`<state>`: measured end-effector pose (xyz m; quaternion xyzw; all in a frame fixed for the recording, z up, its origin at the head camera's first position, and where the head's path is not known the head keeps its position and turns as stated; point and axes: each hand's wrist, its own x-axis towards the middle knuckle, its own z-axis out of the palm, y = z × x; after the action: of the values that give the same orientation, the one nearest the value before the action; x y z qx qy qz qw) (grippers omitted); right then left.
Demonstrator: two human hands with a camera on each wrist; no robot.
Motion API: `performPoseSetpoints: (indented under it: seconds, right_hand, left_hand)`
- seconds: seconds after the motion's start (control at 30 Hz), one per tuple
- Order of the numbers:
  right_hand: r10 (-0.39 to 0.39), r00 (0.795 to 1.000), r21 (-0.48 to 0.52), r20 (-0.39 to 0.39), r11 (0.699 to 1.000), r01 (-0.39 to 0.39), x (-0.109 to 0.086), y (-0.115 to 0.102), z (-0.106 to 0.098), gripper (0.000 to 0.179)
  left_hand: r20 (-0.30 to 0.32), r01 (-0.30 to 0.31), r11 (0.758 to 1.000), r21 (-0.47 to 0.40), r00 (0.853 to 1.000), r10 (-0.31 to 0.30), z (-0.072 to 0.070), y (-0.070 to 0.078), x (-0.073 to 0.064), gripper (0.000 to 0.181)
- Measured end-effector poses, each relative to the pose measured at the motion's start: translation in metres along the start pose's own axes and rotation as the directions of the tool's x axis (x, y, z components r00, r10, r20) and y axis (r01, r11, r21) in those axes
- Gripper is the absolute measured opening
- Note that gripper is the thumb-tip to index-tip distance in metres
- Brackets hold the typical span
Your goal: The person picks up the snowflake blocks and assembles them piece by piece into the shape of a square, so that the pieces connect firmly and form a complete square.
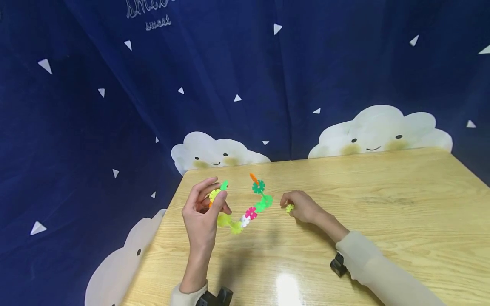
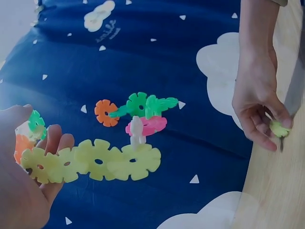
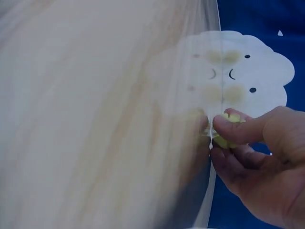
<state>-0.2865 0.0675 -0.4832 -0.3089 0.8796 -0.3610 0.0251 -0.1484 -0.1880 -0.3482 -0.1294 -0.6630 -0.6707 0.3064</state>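
A curved chain of notched, flower-shaped plastic discs [image 1: 251,213] hangs from my left hand [image 1: 203,210], which pinches its near end between thumb and fingers. Yellow discs [image 2: 97,161] come first along it, followed by white, pink and green ones, with an orange disc [image 2: 106,113] at the far end. More green, yellow and orange pieces show among the left fingers. Low over the table, to the right of the chain, my right hand [image 1: 302,207] pinches a single yellow-green flower disc [image 1: 290,208]. Thumb and fingertips hold that disc in the right wrist view, partly covering it [image 3: 223,138].
Both hands are over a light wood-grain table [image 1: 375,204]. Behind and to the left hangs a dark blue curtain [image 1: 237,63] with white triangles and smiling clouds [image 1: 383,131]. A dark wrist device [image 1: 338,264] sits at the right cuff.
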Motion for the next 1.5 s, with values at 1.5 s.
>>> performPoseSetpoints:
  seconds: [1.5]
  right_hand:
    - [0.052, 0.894, 0.683, -0.445, 0.665, 0.302, -0.057, -0.106, -0.09, 0.014]
  left_hand:
    - [0.307, -0.071, 0.995, -0.065, 0.948, 0.088, 0.064, -0.008, -0.019, 0.035]
